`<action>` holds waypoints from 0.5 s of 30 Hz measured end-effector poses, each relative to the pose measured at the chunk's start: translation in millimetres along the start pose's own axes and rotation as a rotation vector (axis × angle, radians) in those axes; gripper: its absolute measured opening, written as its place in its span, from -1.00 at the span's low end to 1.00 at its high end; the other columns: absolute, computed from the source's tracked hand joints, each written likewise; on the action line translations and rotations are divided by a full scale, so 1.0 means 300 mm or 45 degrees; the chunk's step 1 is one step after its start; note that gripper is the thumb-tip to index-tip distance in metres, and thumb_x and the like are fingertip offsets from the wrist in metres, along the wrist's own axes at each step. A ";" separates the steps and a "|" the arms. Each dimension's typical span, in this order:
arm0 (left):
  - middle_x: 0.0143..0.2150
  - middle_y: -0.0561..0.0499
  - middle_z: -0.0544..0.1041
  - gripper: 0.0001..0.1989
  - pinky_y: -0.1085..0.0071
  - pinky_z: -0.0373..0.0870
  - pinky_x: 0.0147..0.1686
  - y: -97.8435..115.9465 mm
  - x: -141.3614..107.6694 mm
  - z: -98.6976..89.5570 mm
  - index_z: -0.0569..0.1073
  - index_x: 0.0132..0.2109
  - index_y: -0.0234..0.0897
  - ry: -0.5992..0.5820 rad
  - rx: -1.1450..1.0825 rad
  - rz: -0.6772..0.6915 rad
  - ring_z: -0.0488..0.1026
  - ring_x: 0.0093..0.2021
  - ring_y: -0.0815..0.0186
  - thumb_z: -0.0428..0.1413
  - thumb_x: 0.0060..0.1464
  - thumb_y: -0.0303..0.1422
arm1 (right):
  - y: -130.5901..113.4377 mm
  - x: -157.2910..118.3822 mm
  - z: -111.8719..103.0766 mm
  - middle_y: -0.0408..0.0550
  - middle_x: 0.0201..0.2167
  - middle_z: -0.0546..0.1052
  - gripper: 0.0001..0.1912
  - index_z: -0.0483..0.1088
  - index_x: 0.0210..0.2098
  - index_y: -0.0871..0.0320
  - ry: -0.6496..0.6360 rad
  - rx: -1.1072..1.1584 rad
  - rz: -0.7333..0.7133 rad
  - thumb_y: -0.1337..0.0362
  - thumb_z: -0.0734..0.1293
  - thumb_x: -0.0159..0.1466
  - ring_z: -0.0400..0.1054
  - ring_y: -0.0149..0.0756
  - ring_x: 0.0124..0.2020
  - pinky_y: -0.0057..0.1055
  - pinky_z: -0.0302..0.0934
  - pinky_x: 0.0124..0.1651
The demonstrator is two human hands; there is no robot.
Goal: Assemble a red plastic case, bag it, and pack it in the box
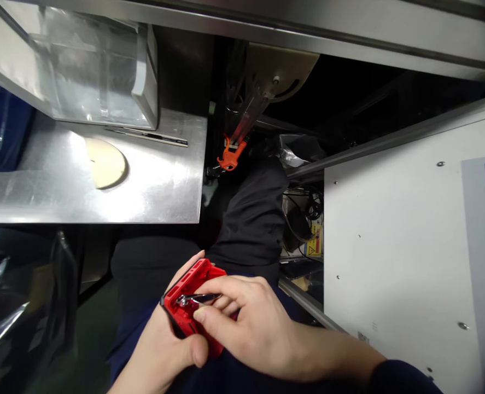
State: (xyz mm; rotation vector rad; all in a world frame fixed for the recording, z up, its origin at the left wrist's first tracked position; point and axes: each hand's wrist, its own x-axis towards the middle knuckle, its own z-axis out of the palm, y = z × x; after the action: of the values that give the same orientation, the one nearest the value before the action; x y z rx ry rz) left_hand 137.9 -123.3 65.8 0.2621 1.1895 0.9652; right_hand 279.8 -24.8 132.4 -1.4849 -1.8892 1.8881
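Note:
A red plastic part with raised walls and a dark outer edge is held over the lap. My left hand wraps round it from the left and below, its thumb along the near side. Over the part's open side, my right hand pinches a small dark and shiny metal piece between thumb and fingers. That piece's silvery end lies inside the red part. The right fingers hide some of the part's interior.
At the left, a metal table bears a round cream disc, a thin blade-like tool and a clear-sided bin. An orange air gun hangs ahead. A white panel stands at the right.

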 end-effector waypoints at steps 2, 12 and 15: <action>0.30 -0.18 0.47 0.32 0.13 0.49 0.21 -0.001 0.001 0.005 0.12 0.45 0.01 0.018 0.017 0.017 0.44 0.26 -0.25 0.39 -0.47 0.27 | 0.002 0.002 0.008 -0.20 -0.19 0.69 -0.75 0.59 -0.03 0.00 -0.054 0.088 0.081 0.25 0.42 0.30 0.63 -0.35 -0.25 -0.60 0.49 -0.19; 0.23 -0.09 0.53 0.24 0.20 0.54 0.14 0.015 0.003 0.017 0.19 0.41 0.03 0.076 0.079 0.076 0.50 0.20 -0.19 0.39 -0.43 0.25 | 0.040 0.004 0.033 -0.01 -0.11 0.68 -0.72 0.54 0.00 0.12 -0.159 0.419 0.268 0.16 0.41 0.35 0.63 -0.14 -0.13 -0.33 0.52 -0.09; 0.26 -0.13 0.51 0.27 0.16 0.57 0.12 -0.001 0.007 0.007 0.16 0.42 0.05 0.051 0.089 0.088 0.52 0.18 -0.19 0.43 -0.47 0.21 | 0.033 0.012 0.031 0.00 -0.10 0.67 -0.73 0.55 -0.02 0.14 -0.170 0.445 0.288 0.16 0.41 0.35 0.62 -0.12 -0.11 -0.30 0.51 -0.06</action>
State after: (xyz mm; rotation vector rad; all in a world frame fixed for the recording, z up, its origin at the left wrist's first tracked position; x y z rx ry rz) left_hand 139.9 -121.3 65.1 0.3428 1.2596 0.9940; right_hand 277.2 -31.6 120.3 -1.5390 -1.3819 2.3221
